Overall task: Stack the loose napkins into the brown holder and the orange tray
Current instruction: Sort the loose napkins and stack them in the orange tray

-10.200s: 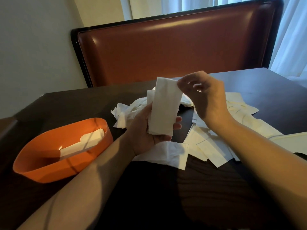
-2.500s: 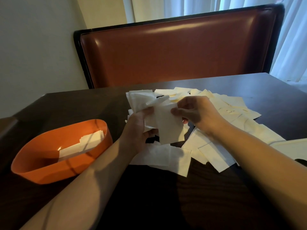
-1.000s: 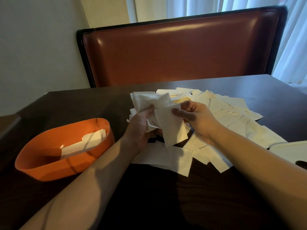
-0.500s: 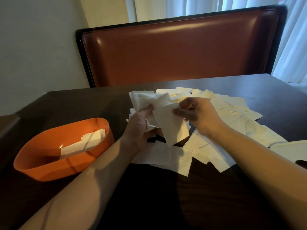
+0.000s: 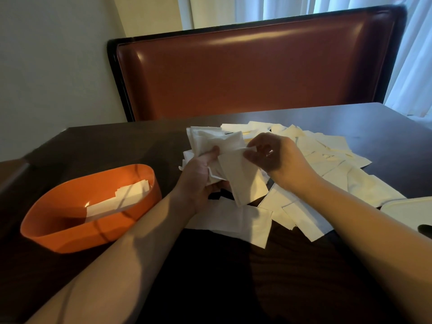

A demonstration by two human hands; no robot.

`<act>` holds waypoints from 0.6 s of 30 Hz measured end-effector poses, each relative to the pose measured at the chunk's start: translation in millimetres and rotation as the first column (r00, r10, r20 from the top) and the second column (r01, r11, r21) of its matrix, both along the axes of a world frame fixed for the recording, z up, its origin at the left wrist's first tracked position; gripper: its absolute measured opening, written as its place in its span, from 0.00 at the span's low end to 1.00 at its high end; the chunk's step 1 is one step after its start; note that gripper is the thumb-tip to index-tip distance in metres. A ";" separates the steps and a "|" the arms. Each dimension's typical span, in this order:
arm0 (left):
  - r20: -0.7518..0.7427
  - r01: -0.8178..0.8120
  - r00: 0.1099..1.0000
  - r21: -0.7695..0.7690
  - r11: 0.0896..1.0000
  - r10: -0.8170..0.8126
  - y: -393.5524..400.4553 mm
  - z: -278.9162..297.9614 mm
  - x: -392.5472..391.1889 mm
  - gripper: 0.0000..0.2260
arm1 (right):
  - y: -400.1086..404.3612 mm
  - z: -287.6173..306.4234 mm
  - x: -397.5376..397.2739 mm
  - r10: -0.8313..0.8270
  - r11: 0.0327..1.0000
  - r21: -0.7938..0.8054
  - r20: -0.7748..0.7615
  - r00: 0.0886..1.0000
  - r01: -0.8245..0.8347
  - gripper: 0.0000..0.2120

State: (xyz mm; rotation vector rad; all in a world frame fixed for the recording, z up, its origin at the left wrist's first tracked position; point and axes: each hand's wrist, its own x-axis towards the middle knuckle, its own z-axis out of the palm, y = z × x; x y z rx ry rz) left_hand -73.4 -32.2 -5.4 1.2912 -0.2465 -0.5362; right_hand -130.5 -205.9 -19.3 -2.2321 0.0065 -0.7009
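My left hand [image 5: 198, 176] grips a small bundle of white napkins [image 5: 210, 141] above the table's middle, thumb on top. One napkin [image 5: 243, 181] hangs down from the bundle, and my right hand [image 5: 273, 155] pinches its top edge. Loose white napkins [image 5: 327, 155] lie spread in a pile behind and to the right of both hands, and one larger napkin [image 5: 238, 220] lies flat in front of them. The orange tray [image 5: 58, 228] stands at the left with a few napkins [image 5: 117, 199] stacked inside. The brown holder is not in view.
The dark wooden table [image 5: 233, 277] reaches to the near edge. A brown leather bench back [image 5: 252, 66] stands behind it, with white curtains beyond. A pale lid or tray [image 5: 411, 211] with a dark spot lies at the right edge.
Both hands have come down from chest height to just over the pile since the oldest frame. My left hand's single folded napkin has become a thicker bundle; my right hand shifted its pinch slightly.
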 end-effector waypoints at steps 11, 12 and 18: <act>0.002 0.001 1.000 0.009 1.000 -0.001 -1.0 0.1 -0.4 0.06 | -0.8 2.2 -2.6 0.173 0.978 0.118 -0.018 0.985 -0.170 0.08; 0.004 0.005 1.000 0.010 1.000 -0.005 -0.8 -0.1 -0.2 0.06 | -0.8 1.3 -2.1 0.161 0.983 0.098 -0.026 0.987 -0.158 0.09; -0.010 0.034 0.999 -0.013 0.999 -0.034 -0.9 1.9 -3.1 0.07 | -2.0 -4.2 3.9 0.079 0.996 -0.027 -0.111 0.991 -0.083 0.06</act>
